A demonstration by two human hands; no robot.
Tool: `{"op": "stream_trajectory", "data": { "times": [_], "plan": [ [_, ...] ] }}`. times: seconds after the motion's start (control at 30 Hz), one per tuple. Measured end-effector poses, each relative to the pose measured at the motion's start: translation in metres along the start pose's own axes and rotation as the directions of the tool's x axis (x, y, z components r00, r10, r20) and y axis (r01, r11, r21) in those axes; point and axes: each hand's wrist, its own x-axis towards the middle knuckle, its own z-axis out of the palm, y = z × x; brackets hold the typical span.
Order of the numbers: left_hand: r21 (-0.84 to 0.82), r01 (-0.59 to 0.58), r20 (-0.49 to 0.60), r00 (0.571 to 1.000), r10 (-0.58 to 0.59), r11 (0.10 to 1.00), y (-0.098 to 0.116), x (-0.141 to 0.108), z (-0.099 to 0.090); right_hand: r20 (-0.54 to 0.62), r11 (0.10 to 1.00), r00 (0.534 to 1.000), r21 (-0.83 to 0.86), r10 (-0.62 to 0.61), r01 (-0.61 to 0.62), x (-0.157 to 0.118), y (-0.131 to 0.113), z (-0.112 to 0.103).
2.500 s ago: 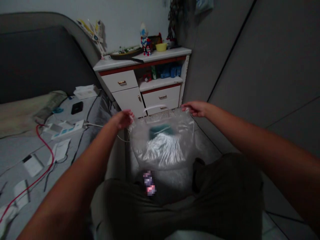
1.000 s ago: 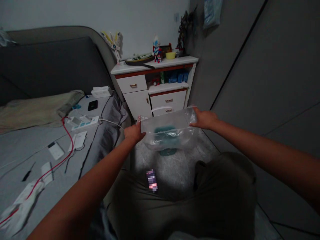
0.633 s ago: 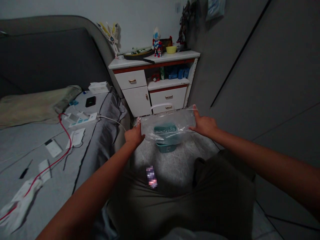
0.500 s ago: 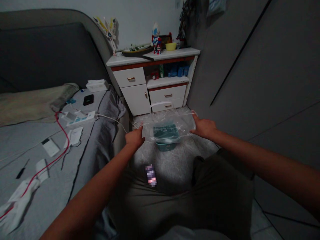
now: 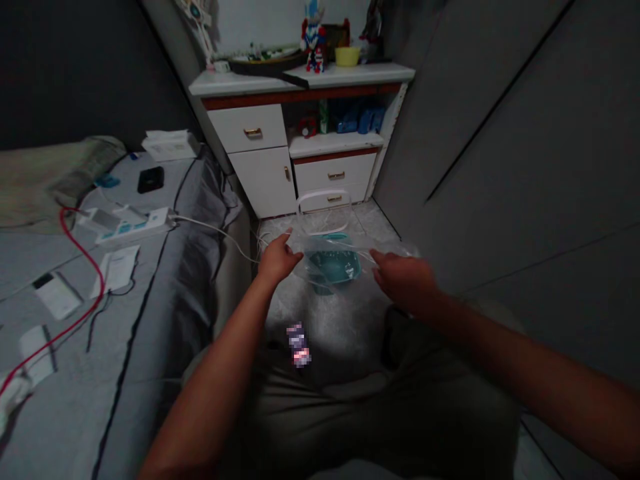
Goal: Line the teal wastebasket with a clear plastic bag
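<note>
Left hand (image 5: 276, 260) palm down, fingers at one edge of a clear plastic bag (image 5: 340, 257); right hand (image 5: 404, 280) across from it, fingertips at the far edge. Hands well apart, bag spanned loosely between them. Whether either hand is actually gripping the film, cannot tell (thin plastic, dim light).

Bag sits between the hands, over a pale stone-patterned floor (image 5: 330, 320). Teal basket (image 5: 334, 267) shows through the plastic; inside the bag or beneath it, cannot tell. White loop handle (image 5: 320, 200) just beyond the hands, owner unclear.

Farther ahead of both hands, a white cabinet (image 5: 250, 153) with drawers, a toy figure (image 5: 313, 37) and yellow bowl (image 5: 347, 57) on top. Left of the left hand, a grey bedsheet (image 5: 140, 373) holding a power strip (image 5: 125, 227), with a white cable (image 5: 215, 230) running toward the floor and a red cable (image 5: 103, 283) beyond.

Below the hands, olive trousers (image 5: 310, 427) and a pixelated patch (image 5: 299, 345).
</note>
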Motion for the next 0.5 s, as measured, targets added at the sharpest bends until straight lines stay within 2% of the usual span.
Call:
{"op": "stream_trajectory", "data": {
  "times": [0.1,0.17,0.23,0.3,0.37,0.43,0.5],
  "plan": [
    [-0.172,0.003,0.004,1.000,-0.003,0.985,-0.004,0.007,0.008,0.090,0.990,0.986,0.043,-0.141,0.137,0.014,-0.032,0.025],
    [-0.250,0.021,0.033,0.999,-0.013,0.968,-0.008,0.009,0.012,0.110,0.977,0.974,0.100,-0.200,0.190,0.043,-0.046,0.046],
    [-0.285,0.027,0.057,0.998,-0.011,0.958,-0.012,0.010,0.014,0.121,0.972,0.972,0.141,-0.203,0.186,0.085,-0.053,0.068],
    [-0.291,0.021,0.075,0.997,0.001,0.957,-0.016,0.011,0.015,0.170,0.969,0.964,0.176,-0.206,0.176,0.131,-0.056,0.089],
    [-0.271,0.017,0.086,0.996,0.007,0.962,-0.019,0.014,0.014,0.253,0.955,0.933,0.218,-0.255,0.202,0.173,-0.057,0.109],
    [-0.223,0.017,0.092,0.996,0.004,0.975,-0.023,0.018,0.012,0.307,0.935,0.897,0.257,-0.319,0.245,0.207,-0.058,0.127],
    [-0.149,0.024,0.092,0.996,-0.010,0.988,-0.028,0.024,0.012,0.326,0.934,0.888,0.263,-0.324,0.244,0.232,-0.059,0.145]
  ]
}}
